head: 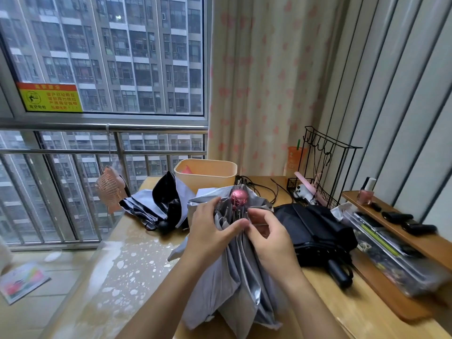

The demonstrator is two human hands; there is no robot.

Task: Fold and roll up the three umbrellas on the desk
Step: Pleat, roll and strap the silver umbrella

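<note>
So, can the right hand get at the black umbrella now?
Probably yes: the black umbrella lies just beside the right hand with nothing between, but that hand is pinching the grey umbrella.

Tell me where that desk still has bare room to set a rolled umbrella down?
The widest bare patch of the desk is its glossy left front, between the window-side edge, the grey-and-black umbrella behind and the silver umbrella. A smaller patch lies at the near right, this side of the black umbrella. The right side is crowded by the wooden shelf.

Bare forearms [168,292] lead to a bare left hand [210,232] and right hand [270,239].
</note>
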